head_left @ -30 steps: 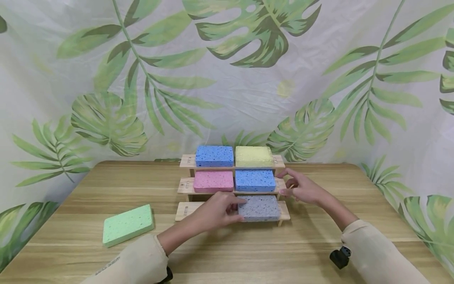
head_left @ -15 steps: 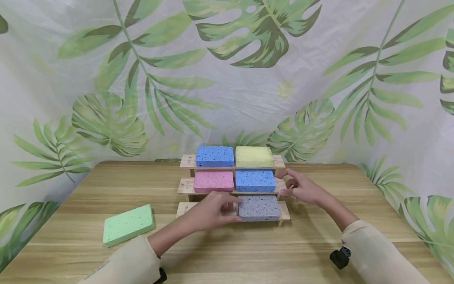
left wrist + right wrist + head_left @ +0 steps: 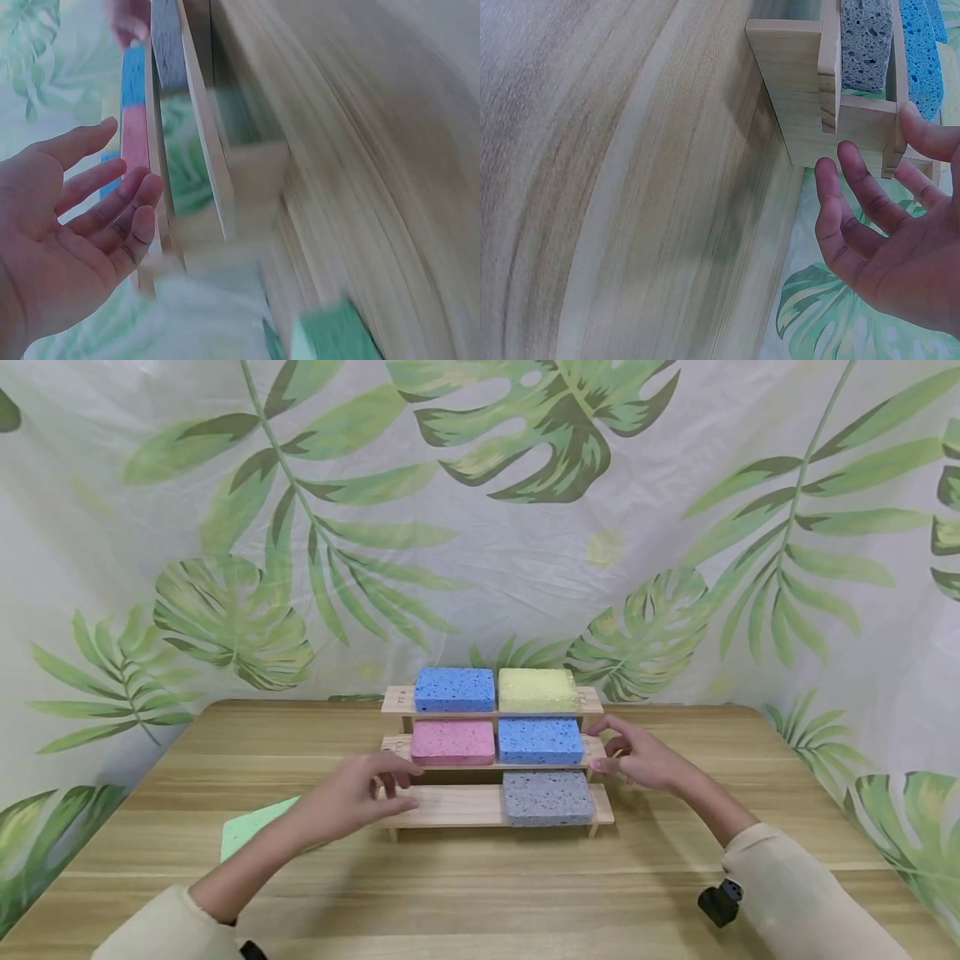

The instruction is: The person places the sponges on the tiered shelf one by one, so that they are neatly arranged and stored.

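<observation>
My left hand (image 3: 348,797) hovers with loosely bent fingers at the left end of the wooden tiered rack (image 3: 457,806), holding nothing. In the left wrist view, the same hand (image 3: 82,232) shows its bare palm beside the shelves. The right hand (image 3: 637,756) holds the right end of the middle shelf between thumb and index finger; its other fingers hang free in the right wrist view. A grey sponge (image 3: 549,798) lies on the right half of the lowest shelf. The left forearm partly hides a green sponge (image 3: 255,823) on the table.
A pink sponge (image 3: 452,742) and a blue sponge (image 3: 540,740) fill the middle shelf. Above them sit another blue sponge (image 3: 454,688) and a yellow sponge (image 3: 537,690). A leaf-print curtain (image 3: 480,568) hangs behind the wooden table (image 3: 480,902).
My left hand has let go of the grey sponge and moved left, off the lowest shelf. Its forearm now covers part of the green sponge. The right hand has stayed put.
</observation>
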`<state>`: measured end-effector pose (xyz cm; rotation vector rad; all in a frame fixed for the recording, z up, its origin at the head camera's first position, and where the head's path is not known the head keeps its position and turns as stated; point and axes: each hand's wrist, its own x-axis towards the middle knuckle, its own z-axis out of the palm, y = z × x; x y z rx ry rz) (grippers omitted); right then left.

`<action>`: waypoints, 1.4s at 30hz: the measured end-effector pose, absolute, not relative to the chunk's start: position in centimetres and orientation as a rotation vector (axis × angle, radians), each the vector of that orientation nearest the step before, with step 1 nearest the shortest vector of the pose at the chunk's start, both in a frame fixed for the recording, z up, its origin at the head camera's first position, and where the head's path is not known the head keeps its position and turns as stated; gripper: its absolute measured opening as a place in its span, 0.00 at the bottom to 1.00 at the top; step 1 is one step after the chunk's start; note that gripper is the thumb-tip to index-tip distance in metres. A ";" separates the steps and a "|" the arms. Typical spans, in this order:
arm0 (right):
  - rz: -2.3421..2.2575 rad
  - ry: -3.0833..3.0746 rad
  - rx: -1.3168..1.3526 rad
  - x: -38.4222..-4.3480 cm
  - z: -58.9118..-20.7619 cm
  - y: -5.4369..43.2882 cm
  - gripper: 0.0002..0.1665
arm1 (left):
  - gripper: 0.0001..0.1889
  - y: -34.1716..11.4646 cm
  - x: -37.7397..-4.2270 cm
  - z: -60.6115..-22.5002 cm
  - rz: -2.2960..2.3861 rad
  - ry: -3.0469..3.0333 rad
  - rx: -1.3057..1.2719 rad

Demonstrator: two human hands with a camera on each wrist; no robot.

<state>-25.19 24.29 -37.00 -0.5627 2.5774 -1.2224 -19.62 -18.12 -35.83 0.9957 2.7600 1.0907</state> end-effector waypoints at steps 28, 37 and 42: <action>-1.244 2.568 -0.573 -25.1 -36.9 24.1 0.27 | 0.27 -31.4 -20.4 -38.3 0.629 2.797 0.704; -1.266 2.555 -0.597 -24.9 -36.7 24.0 0.27 | 0.28 -30.5 -21.0 -39.4 0.684 2.894 0.762; -1.258 2.561 -0.599 -24.9 -36.7 24.0 0.27 | 0.30 -30.3 -21.0 -39.5 0.720 2.907 0.774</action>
